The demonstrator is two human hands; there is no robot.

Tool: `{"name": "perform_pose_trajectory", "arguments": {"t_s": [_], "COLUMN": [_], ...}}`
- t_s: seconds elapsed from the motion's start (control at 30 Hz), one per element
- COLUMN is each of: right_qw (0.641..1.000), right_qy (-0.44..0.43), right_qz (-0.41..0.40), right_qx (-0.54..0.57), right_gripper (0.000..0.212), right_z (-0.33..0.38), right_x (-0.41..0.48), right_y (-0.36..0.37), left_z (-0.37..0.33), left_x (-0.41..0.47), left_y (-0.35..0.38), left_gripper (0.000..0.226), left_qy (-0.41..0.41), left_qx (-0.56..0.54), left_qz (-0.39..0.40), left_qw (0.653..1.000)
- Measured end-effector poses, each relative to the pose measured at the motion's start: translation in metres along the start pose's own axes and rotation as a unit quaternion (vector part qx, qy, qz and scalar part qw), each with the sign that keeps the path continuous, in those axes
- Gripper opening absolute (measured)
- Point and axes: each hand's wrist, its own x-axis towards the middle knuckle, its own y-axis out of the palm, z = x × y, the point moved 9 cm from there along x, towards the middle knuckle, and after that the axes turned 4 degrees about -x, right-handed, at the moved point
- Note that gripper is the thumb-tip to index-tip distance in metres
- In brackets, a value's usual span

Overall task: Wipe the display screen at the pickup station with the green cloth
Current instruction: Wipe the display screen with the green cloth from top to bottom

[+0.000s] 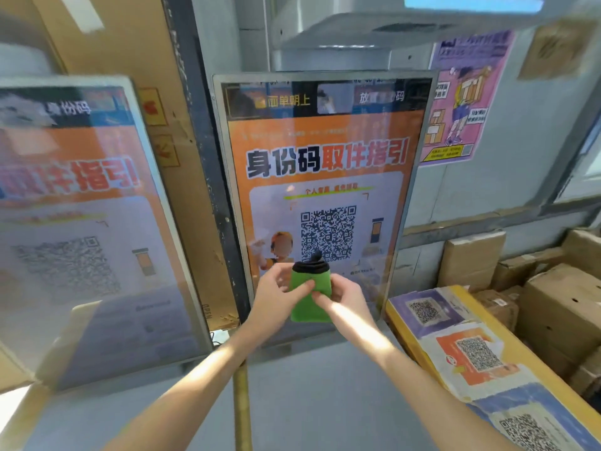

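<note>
I have the green cloth (310,296) pinched between both hands, in front of the lower part of the middle display screen (325,177), just under its QR code (327,234). Left hand (276,296) has fingers closed over the cloth's left side, thumb across the front; right hand (341,296) is closed on the right edge. The cloth looks folded into a pad, dark trim at the top. I can't tell whether it touches the glass.

My read: still setting up the grip, wipe not started. To do it well:
- shift to a one-hand hold, palm flat behind the pad, so pressure spreads evenly
- start at the screen's top edge, work down in overlapping passes
- run out to the frame's corners
- press lightly; the panel stands upright at the back edge of the bench (325,385) and could rock

The second screen (81,222) on the left isn't the target, I judge.
</note>
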Motion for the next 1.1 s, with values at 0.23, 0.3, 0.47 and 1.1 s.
{"name": "perform_pose_trajectory", "arguments": {"t_s": [0.23, 0.3, 0.47, 1.1], "right_qw": [0.988, 0.98, 0.949, 0.754], "right_qy": [-0.101, -0.127, -0.177, -0.457], "right_qz": [-0.115, -0.152, -0.254, -0.215], "right_qx": [0.014, 0.0, -0.058, -0.419], "right_gripper": [0.025, 0.027, 0.039, 0.057], "right_z": [0.103, 0.126, 0.168, 0.214], "right_x": [0.043, 0.052, 0.078, 0.141], "right_y": [-0.02, -0.026, -0.036, 0.036], "left_z": [-0.102, -0.126, -0.165, -0.172], "left_x": [0.054, 0.073, 0.111, 0.096], "left_y": [-0.035, -0.041, -0.061, -0.093], "left_gripper": [0.021, 0.021, 0.02, 0.028], "left_qy": [0.106, 0.122, 0.18, 0.396], "left_qx": [-0.019, 0.006, 0.033, 0.168], "left_qz": [-0.009, 0.005, -0.022, -0.201], "left_qw": [0.994, 0.993, 0.983, 0.88]}}
